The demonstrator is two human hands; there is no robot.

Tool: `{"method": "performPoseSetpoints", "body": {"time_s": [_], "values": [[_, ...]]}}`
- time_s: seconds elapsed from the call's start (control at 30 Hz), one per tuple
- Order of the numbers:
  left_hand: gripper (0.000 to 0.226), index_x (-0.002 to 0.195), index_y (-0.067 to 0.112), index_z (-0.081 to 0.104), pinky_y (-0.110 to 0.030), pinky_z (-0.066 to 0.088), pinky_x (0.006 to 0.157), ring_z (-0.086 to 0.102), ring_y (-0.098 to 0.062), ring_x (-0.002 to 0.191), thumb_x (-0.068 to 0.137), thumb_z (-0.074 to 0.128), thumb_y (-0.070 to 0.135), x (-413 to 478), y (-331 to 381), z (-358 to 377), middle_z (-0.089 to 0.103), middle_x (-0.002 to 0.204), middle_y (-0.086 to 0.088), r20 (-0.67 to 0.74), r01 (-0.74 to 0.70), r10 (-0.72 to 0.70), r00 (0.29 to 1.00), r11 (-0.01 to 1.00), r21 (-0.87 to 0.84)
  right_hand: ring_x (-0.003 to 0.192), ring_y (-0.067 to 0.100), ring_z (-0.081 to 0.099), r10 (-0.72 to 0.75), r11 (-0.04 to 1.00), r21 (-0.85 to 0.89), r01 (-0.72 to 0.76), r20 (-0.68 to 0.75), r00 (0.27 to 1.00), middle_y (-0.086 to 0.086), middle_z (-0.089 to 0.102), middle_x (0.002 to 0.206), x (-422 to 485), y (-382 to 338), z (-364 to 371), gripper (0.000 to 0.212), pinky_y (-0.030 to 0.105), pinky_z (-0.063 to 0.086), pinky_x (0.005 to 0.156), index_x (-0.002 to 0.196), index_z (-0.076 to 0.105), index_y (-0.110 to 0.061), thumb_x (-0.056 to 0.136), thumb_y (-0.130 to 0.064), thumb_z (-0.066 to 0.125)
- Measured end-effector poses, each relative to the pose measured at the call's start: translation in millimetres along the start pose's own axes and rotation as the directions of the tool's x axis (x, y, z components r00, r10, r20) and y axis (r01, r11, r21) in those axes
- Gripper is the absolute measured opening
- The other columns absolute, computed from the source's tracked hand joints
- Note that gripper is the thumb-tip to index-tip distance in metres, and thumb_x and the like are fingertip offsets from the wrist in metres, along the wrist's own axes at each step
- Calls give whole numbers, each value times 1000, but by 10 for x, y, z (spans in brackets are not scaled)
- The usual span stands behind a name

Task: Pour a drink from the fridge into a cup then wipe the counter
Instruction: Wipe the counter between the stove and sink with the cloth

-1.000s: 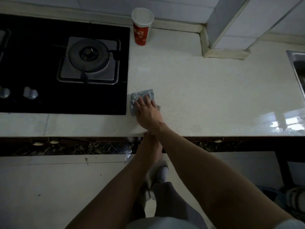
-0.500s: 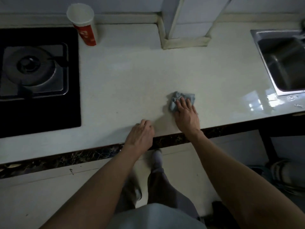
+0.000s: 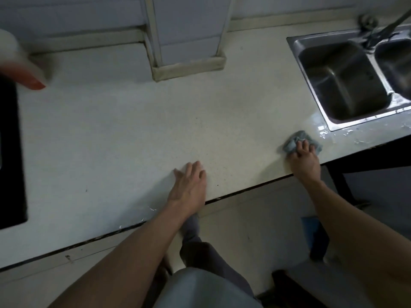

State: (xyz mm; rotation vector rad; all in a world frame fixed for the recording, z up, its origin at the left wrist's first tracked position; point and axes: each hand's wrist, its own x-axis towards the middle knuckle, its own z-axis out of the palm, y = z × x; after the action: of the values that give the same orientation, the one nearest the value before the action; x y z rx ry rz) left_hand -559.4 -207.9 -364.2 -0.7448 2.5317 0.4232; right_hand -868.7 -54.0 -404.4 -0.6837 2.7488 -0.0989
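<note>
Cloth (image 3: 293,142), blue-grey and bunched, gripped under curled fingers of the right hand (image 3: 305,162) near the bench (image 3: 133,141) front edge. Closer in, left hand (image 3: 189,185) flat on the bench, fingers relaxed, holding nothing. Farther back right, steel sink (image 3: 342,85); far left, blurred red-and-white cup (image 3: 22,72).

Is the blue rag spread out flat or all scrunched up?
Scrunched up: the rag bulges in wrinkled lumps under the right hand on the counter.
</note>
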Motion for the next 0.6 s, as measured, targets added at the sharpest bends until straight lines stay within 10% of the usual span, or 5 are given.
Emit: {"method": "performPoseSetpoints", "body": {"time_s": [0.17,0.37,0.6], "values": [[60,150,13,29,-53,17,118,8,-26,148,93,45,11,-1,-99,-133,8,163,-7,97,-22,36,995,989,-146,145,36,18,70,997,10,-70,-16,997,16,24,158,380,-425,-29,60,52,25,116,151,28,-10,94,-28,35],[61,149,9,28,-58,16,116,7,-32,147,91,46,10,-2,-44,-68,6,162,-12,57,-5,10,998,997,-75,143,38,24,-255,966,47,254,23,967,14,22,158,372,-1807,-51,60,53,28,113,151,30,-18,93,-17,46],[60,148,8,27,-56,18,115,11,-32,145,93,46,20,8,-75,-50,10,160,-14,78,-12,15,997,1000,-28,147,33,15,-765,637,80,767,186,616,9,22,159,-427,-2907,378,54,56,20,117,150,32,-23,98,-31,43]]}}
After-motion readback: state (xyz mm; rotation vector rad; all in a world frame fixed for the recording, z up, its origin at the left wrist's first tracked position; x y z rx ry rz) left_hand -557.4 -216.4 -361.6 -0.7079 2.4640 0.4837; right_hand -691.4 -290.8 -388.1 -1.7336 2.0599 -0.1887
